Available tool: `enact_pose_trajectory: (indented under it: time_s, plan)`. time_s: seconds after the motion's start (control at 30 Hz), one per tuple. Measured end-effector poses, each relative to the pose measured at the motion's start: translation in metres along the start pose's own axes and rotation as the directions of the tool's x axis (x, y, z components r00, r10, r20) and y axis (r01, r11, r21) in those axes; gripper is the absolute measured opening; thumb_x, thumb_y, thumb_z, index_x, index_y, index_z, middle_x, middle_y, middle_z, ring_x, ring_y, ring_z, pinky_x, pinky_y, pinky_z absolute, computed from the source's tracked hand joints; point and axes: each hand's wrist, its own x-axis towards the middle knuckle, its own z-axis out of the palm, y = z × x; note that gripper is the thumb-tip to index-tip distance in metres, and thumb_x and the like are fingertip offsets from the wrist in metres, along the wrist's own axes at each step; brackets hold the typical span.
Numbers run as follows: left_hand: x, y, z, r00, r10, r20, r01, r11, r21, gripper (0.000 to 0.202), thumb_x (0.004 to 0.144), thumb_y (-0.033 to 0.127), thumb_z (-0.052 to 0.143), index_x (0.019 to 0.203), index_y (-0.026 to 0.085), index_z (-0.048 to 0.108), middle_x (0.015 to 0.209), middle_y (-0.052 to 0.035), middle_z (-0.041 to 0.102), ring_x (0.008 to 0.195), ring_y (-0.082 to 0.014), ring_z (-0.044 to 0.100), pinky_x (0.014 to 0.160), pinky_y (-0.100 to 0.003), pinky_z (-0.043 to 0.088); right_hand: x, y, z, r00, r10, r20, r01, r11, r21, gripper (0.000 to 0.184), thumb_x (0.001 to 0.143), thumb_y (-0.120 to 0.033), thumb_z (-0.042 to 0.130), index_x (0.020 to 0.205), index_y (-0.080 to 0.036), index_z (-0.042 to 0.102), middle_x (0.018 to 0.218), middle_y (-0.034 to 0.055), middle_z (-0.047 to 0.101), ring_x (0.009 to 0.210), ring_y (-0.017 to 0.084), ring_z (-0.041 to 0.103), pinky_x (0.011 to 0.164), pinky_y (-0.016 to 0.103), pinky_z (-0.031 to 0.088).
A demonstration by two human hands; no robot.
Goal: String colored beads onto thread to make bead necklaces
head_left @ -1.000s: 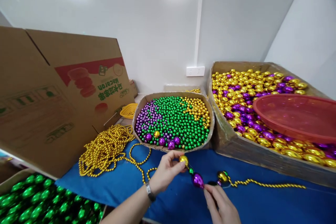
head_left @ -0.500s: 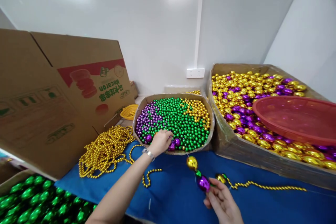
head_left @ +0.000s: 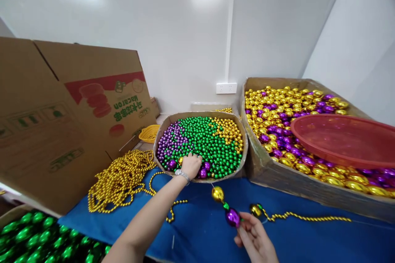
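Observation:
My left hand [head_left: 191,165] reaches into a low, lined box [head_left: 245,155] of small green beads [head_left: 212,144], with purple beads at its left and gold ones at its right. Its fingers curl down among the beads; the tips, and whatever they pinch, are hidden. Large purple beads [head_left: 203,172] lie right beside it. In front of the box, my right hand [head_left: 256,238] pinches a bead string at a large purple bead [head_left: 232,217]. A small green bead [head_left: 226,206] and a large gold bead [head_left: 217,193] follow on that string, whose thin end points toward the box.
A gold bead chain [head_left: 308,217] trails rightward over the blue cloth [head_left: 203,238]. Gold bead strands [head_left: 120,181] are heaped at left, before a tall carton [head_left: 101,65]. At right, a red basin [head_left: 336,139] rests in a big box of gold and purple beads [head_left: 290,148].
My left hand has lowered slightly, its fingers deeper among the green beads. The view has shifted a little; my right hand still pinches the bead string.

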Motion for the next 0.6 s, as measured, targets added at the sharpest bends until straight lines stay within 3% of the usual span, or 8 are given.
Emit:
enact_pose_trajectory:
  time_s: [0.17, 0.3, 0.37, 0.43, 0.47, 0.5, 0.53, 0.6]
  plan:
    - [-0.006, -0.004, -0.007, 0.995, -0.03, -0.091, 0.006, 0.965, -0.261, 0.017, 0.079, 0.01, 0.05, 0.091, 0.012, 0.061, 0.093, -0.0156, 0.063, 0.101, -0.0294, 0.054, 0.086, -0.047, 0.04, -0.004, -0.001, -0.001, 1.0, -0.005, -0.014, 0.005, 1.0, -0.003, 0.048, 0.069, -0.054, 0.07, 0.101, -0.022, 0.055, 0.078, 0.0007, 0.063, 0.061, 0.016, 0.063, 0.06, 0.028, 0.052]
    - [-0.024, -0.005, -0.016, 0.991, -0.04, -0.129, -0.036, 0.843, -0.537, 0.026, 0.087, 0.026, 0.047, 0.107, 0.013, 0.058, 0.095, -0.0102, 0.066, 0.09, -0.0206, 0.061, 0.079, -0.035, 0.048, -0.004, 0.003, -0.004, 0.999, -0.023, -0.027, 0.022, 1.0, -0.012, 0.047, 0.071, -0.053, 0.068, 0.103, -0.021, 0.055, 0.079, 0.0013, 0.063, 0.063, 0.017, 0.063, 0.061, 0.029, 0.053]
    - [-0.039, 0.0, -0.016, 0.995, -0.045, -0.088, -0.042, 0.608, -0.793, 0.031, 0.087, 0.034, 0.049, 0.109, 0.013, 0.058, 0.094, -0.0095, 0.067, 0.084, -0.0181, 0.064, 0.073, -0.03, 0.05, -0.002, 0.007, -0.003, 0.998, -0.035, -0.052, 0.034, 0.999, -0.013, 0.047, 0.071, -0.053, 0.068, 0.103, -0.022, 0.056, 0.078, 0.0014, 0.062, 0.063, 0.017, 0.063, 0.06, 0.029, 0.053]
    - [-0.054, 0.008, -0.015, 0.999, -0.053, 0.005, 0.013, 0.162, -0.987, 0.03, 0.081, 0.034, 0.061, 0.103, 0.013, 0.062, 0.089, -0.0088, 0.068, 0.08, -0.0176, 0.065, 0.072, -0.029, 0.051, 0.0, 0.008, -0.002, 0.996, -0.039, -0.076, 0.038, 0.999, -0.014, 0.049, 0.069, -0.054, 0.069, 0.102, -0.022, 0.056, 0.078, 0.0013, 0.062, 0.062, 0.017, 0.063, 0.059, 0.028, 0.053]
    - [-0.061, 0.012, -0.014, 0.997, -0.048, 0.055, 0.052, -0.063, -0.997, 0.029, 0.076, 0.031, 0.067, 0.098, 0.013, 0.063, 0.086, -0.0081, 0.068, 0.079, -0.0173, 0.065, 0.072, -0.029, 0.051, 0.0, 0.008, -0.001, 0.996, -0.036, -0.076, 0.035, 0.999, -0.019, 0.049, 0.069, -0.055, 0.069, 0.102, -0.022, 0.056, 0.078, 0.0012, 0.062, 0.062, 0.017, 0.063, 0.06, 0.028, 0.053]
    - [-0.067, 0.016, -0.013, 0.995, -0.04, 0.095, 0.084, -0.225, -0.971, 0.027, 0.072, 0.028, 0.072, 0.094, 0.012, 0.065, 0.084, -0.0074, 0.068, 0.078, -0.0167, 0.065, 0.072, -0.028, 0.051, 0.0, 0.007, 0.0, 0.997, -0.031, -0.07, 0.029, 0.999, -0.025, 0.049, 0.069, -0.055, 0.069, 0.102, -0.022, 0.055, 0.079, 0.001, 0.062, 0.062, 0.017, 0.063, 0.06, 0.028, 0.053]
    - [-0.071, 0.02, -0.012, 0.992, -0.035, 0.12, 0.104, -0.307, -0.946, 0.025, 0.07, 0.025, 0.074, 0.091, 0.012, 0.066, 0.083, -0.0068, 0.068, 0.077, -0.0158, 0.065, 0.071, -0.027, 0.051, 0.0, 0.005, 0.001, 0.998, -0.026, -0.061, 0.024, 0.999, -0.033, 0.049, 0.069, -0.055, 0.069, 0.102, -0.022, 0.055, 0.079, 0.0008, 0.061, 0.063, 0.016, 0.063, 0.061, 0.028, 0.053]
    - [-0.078, 0.026, -0.012, 0.99, -0.032, 0.141, 0.119, -0.375, -0.92, 0.022, 0.069, 0.022, 0.075, 0.087, 0.011, 0.066, 0.084, -0.0067, 0.067, 0.076, -0.0147, 0.065, 0.069, -0.024, 0.05, -0.002, 0.0, 0.002, 0.999, -0.02, -0.047, 0.018, 0.999, -0.05, 0.049, 0.07, -0.055, 0.068, 0.103, -0.022, 0.054, 0.079, 0.0005, 0.061, 0.064, 0.016, 0.063, 0.063, 0.027, 0.053]
